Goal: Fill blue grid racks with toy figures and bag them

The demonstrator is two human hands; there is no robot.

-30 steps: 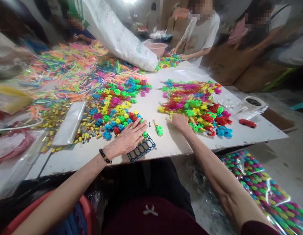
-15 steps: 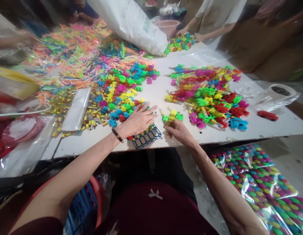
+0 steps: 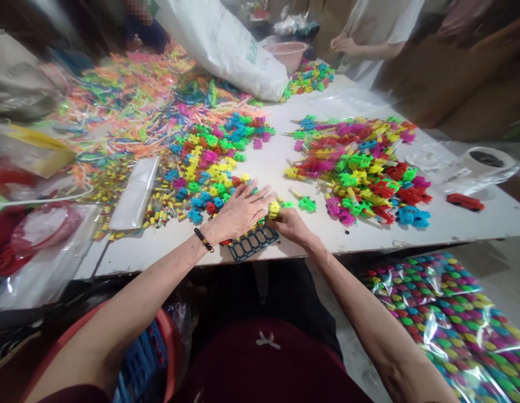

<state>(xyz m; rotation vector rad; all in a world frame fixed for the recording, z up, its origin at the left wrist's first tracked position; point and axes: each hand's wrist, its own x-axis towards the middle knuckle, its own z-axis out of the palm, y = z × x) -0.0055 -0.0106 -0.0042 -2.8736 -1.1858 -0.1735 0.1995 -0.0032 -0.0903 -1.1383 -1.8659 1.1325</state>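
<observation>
Yellow plastic shows between the fingertips of my right hand [image 3: 288,225]: it is closed on a small yellow piece [image 3: 273,209], held just above the right end of the grid [image 3: 254,244]. That dark blue grid lies at the front edge of the tabletop [image 3: 444,226]. My left hand [image 3: 238,215] rests flat on its left part, fingers spread wide, their tips almost touching the yellow piece. A green piece [image 3: 307,204] lies on bare tabletop just right of my right hand. Beyond my left hand is the left pile [image 3: 209,162] of coloured blocks. The right pile [image 3: 356,168] is further towards the right edge, with a red car [image 3: 465,201] beside it.
</observation>
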